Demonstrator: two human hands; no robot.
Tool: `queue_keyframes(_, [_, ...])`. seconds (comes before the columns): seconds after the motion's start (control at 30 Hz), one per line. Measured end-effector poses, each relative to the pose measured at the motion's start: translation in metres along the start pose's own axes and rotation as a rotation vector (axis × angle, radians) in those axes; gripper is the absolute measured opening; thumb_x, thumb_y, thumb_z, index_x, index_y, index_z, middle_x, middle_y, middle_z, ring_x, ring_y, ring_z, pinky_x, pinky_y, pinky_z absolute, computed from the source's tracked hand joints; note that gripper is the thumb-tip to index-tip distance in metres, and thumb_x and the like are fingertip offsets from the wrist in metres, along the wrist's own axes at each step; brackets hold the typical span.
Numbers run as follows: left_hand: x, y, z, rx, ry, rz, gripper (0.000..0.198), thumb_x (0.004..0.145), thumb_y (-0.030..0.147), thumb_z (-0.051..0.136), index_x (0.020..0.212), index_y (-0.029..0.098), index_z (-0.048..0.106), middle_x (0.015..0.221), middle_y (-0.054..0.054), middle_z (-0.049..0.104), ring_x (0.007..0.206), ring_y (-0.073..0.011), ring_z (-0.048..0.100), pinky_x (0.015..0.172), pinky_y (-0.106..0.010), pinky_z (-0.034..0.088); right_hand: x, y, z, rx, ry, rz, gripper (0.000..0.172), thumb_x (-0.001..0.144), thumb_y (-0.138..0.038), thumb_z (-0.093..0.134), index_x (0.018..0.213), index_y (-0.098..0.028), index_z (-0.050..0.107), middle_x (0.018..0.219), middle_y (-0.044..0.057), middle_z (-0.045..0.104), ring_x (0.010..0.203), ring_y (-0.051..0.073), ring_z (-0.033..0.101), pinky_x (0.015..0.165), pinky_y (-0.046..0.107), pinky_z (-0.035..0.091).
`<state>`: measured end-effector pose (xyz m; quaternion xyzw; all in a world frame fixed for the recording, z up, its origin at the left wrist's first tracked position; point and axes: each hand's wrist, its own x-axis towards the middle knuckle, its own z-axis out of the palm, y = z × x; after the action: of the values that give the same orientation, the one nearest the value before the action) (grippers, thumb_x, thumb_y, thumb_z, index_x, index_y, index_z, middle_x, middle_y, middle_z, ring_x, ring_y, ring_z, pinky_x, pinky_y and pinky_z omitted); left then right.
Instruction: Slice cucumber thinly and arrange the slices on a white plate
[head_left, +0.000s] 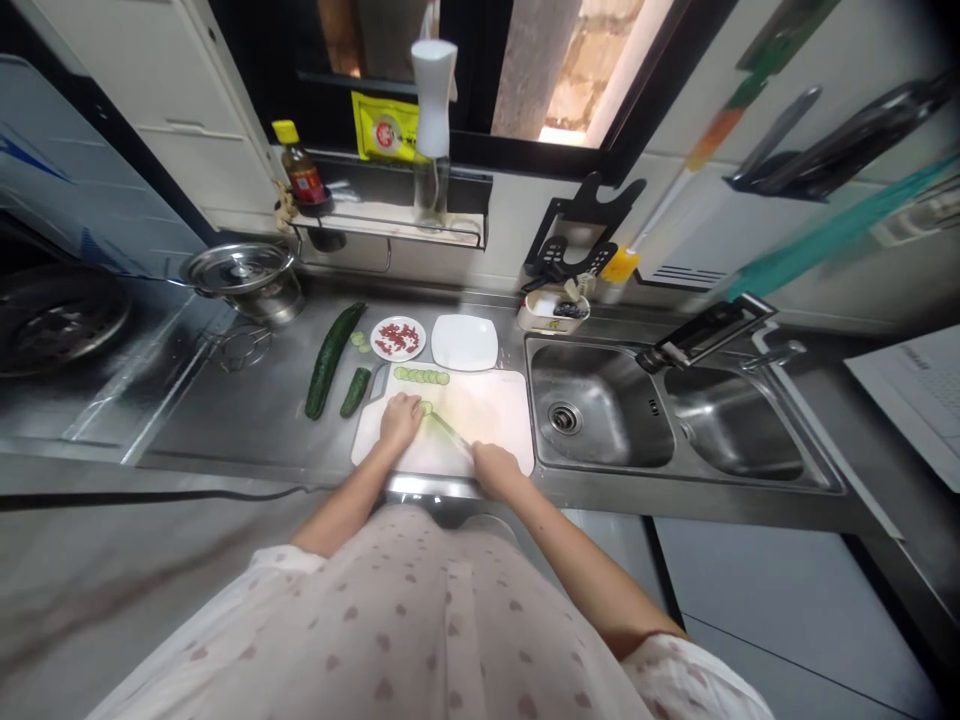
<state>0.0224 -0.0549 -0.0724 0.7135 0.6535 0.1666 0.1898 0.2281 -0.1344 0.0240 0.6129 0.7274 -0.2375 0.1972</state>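
Note:
My right hand [496, 470] is wrapped round the handle of a knife [450, 434], its blade slanting up and left across the white cutting board [480, 400]. The blade's tip meets a pale green cucumber slice [427, 408]. Bent fingers of my left hand [401, 420] press together at that slice's left side, closed against it; how much they cover is hidden. Behind, a row of overlapping cucumber slices [421, 376] lies along the board's far edge. A cut piece of cucumber [355, 391] and a longer dark green cucumber [334, 360] rest on the steel counter to the left.
Behind the board stand a plate of chopped red pieces [398, 339] and a white square plate [464, 342]. More cucumber slices [360, 342] lie beside them. A double sink [600, 400] adjoins the board's right. A lidded steel pot [247, 280] is back left, below a rack [390, 222].

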Motion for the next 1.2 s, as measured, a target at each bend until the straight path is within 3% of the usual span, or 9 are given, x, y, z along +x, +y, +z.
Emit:
queue_keyframes(0.13, [0.000,0.005,-0.001,0.017,-0.008,-0.012,0.028,0.087,0.029,0.049,0.104,0.018,0.067,0.099,-0.011,0.060,0.100,-0.0245,0.055,0.090,-0.034,0.043,0.001,0.002,0.016,0.005,0.063,0.052,0.025,0.091,-0.011,0.038,0.108,-0.014,0.056,0.098,0.015,0.066,0.095,0.021,0.064,0.074,0.028,0.044])
queue_keyframes(0.27, [0.005,0.010,-0.003,-0.018,-0.005,-0.058,0.021,0.083,0.026,0.054,0.097,0.017,0.068,0.097,-0.010,0.061,0.097,-0.0227,0.056,0.086,-0.031,0.043,0.000,0.006,0.026,0.033,0.108,0.079,0.025,0.097,-0.023,0.033,0.107,-0.016,0.054,0.094,0.013,0.067,0.090,0.021,0.064,0.072,0.028,0.042])
queue_keyframes(0.53, [0.019,0.013,-0.010,-0.200,-0.057,-0.252,0.010,0.075,0.023,0.062,0.083,0.019,0.066,0.081,-0.002,0.068,0.076,-0.0157,0.060,0.070,-0.024,0.042,-0.004,0.024,0.020,0.122,0.167,0.216,0.029,0.099,-0.031,0.030,0.110,-0.018,0.053,0.095,0.012,0.067,0.090,0.020,0.064,0.068,0.025,0.038])
queue_keyframes(0.83, [0.037,-0.016,-0.020,-0.245,0.098,-0.432,0.014,0.073,0.019,0.061,0.085,0.016,0.068,0.083,-0.005,0.069,0.079,-0.0160,0.062,0.073,-0.023,0.044,-0.003,0.037,0.019,0.173,0.189,0.253,0.030,0.098,-0.030,0.030,0.105,-0.017,0.056,0.093,0.011,0.068,0.088,0.019,0.064,0.067,0.025,0.036])
queue_keyframes(1.2, [0.043,-0.022,-0.017,-0.126,0.198,-0.447,0.024,0.078,0.015,0.049,0.091,0.018,0.069,0.084,-0.007,0.069,0.081,-0.0190,0.063,0.074,-0.025,0.044,-0.002,0.036,0.014,0.184,0.172,0.261,0.028,0.098,-0.031,0.032,0.103,-0.018,0.057,0.095,0.011,0.068,0.090,0.019,0.064,0.067,0.024,0.035])
